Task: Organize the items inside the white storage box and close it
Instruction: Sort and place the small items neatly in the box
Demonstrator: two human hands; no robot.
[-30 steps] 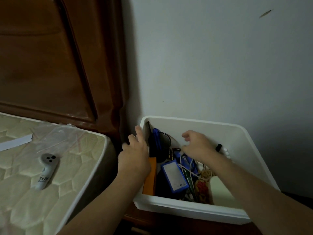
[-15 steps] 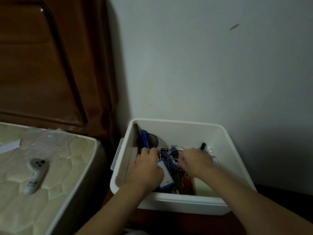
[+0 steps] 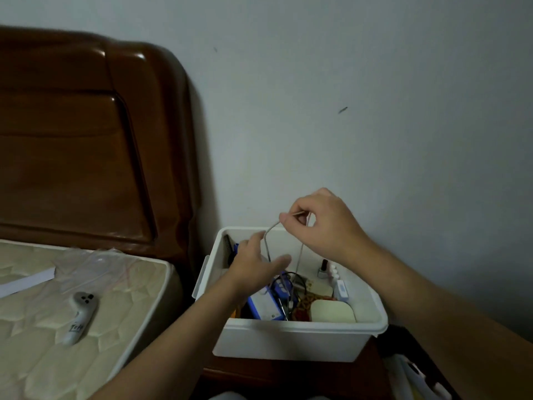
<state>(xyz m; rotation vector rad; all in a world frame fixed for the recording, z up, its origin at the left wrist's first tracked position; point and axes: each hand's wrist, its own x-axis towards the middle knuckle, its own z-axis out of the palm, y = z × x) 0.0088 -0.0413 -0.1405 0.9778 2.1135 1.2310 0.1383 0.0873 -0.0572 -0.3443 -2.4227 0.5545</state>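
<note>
Head view, dim bedroom, grey wall, wooden headboard [image 3: 86,140], mattress [image 3: 72,298] at left; white storage box [image 3: 288,339] open on dark nightstand [image 3: 288,376]; right hand [image 3: 323,220] pinching thin cable [image 3: 300,249] hanging near-vertical into box; left hand [image 3: 253,261] fingers relaxed around cable loop, grip unclear

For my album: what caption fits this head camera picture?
Right hand lifts a thin cord from the open white box.

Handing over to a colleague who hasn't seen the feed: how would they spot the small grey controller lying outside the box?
Start at the dark wooden headboard on the left and drop to the quilted mattress below it. The grey controller lies there, left of the white storage box, near a clear plastic bag and a white paper strip. Only it is a stubby handle with dark buttons on its head.
</note>
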